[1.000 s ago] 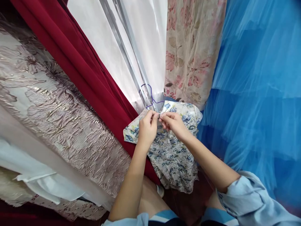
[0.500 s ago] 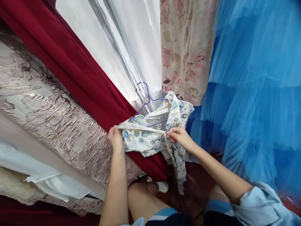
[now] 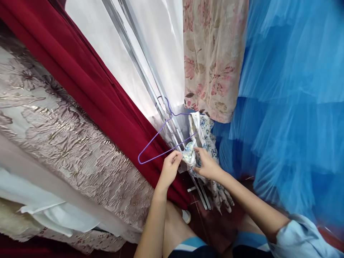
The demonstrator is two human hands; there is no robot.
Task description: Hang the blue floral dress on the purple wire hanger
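A white garment with a blue floral print [image 3: 208, 134] hangs by one side on the right arm of a purple hanger [image 3: 155, 157]. The hanger's left arm is bare, and its hook is around a metal pole. My left hand [image 3: 171, 167] pinches a bunched edge of the garment below the hanger's lower bar. Just to the right, my right hand [image 3: 207, 164] has its thumb and fingers closed around the same gathered cloth. Beneath my hands the rest of the garment drops in folds toward the floor.
A metal rack [image 3: 135, 57] slants down through the middle. Dark red cloth [image 3: 99, 96] and pinkish embossed fabric [image 3: 67, 136] hang on the left. A beige floral cloth [image 3: 215, 61] and layered blue tulle [image 3: 285, 107] hang on the right, over a dark red tiled floor [image 3: 200, 215].
My left hand has moved right, bringing the garment's left side off the hanger's left arm and in toward my right hand. The cloth, stretched wide before, is now bunched.
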